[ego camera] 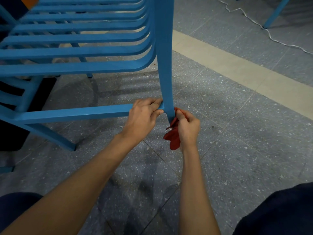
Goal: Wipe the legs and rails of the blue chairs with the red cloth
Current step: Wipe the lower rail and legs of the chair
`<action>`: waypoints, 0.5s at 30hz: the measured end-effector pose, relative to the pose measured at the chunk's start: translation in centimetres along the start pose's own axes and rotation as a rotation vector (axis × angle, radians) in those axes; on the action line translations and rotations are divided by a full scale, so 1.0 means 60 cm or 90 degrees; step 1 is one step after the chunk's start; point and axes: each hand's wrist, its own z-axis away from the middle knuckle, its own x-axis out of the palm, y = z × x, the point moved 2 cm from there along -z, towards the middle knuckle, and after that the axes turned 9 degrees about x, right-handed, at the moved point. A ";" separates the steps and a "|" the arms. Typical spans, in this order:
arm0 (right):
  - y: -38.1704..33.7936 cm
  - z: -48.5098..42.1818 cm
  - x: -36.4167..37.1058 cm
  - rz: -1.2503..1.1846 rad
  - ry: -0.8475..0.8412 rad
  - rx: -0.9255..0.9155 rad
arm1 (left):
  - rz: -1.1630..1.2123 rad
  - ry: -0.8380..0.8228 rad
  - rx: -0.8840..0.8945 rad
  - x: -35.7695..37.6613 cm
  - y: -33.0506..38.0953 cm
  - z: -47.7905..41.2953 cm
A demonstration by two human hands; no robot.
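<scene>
Grey speckled terrazzo floor, laid in large square tiles with thin joints. Pale beige band crossing diagonally from upper centre to right edge. White cable snaking loosely over the tiles at upper right, passing the foot of a blue furniture leg near the top edge. Striped shadows falling on the floor at centre; darker smudged patch lower down. Dim, even light throughout; no walls or windows in view.
</scene>
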 end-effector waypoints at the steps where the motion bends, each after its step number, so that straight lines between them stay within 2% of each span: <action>1: -0.001 0.007 -0.001 -0.021 -0.003 -0.016 | 0.000 -0.003 -0.003 0.001 -0.001 0.000; 3: 0.014 0.011 -0.006 -0.043 0.000 -0.013 | 0.002 -0.004 -0.003 0.001 -0.001 0.000; 8: 0.060 -0.002 -0.018 -0.012 0.032 0.124 | 0.005 -0.009 -0.001 0.000 -0.001 0.001; 10: 0.050 -0.007 -0.017 0.010 0.022 0.146 | 0.006 -0.008 0.000 0.000 0.000 0.001; 15: -0.005 0.010 0.001 -0.014 0.001 0.040 | 0.011 -0.011 -0.010 0.000 0.000 0.000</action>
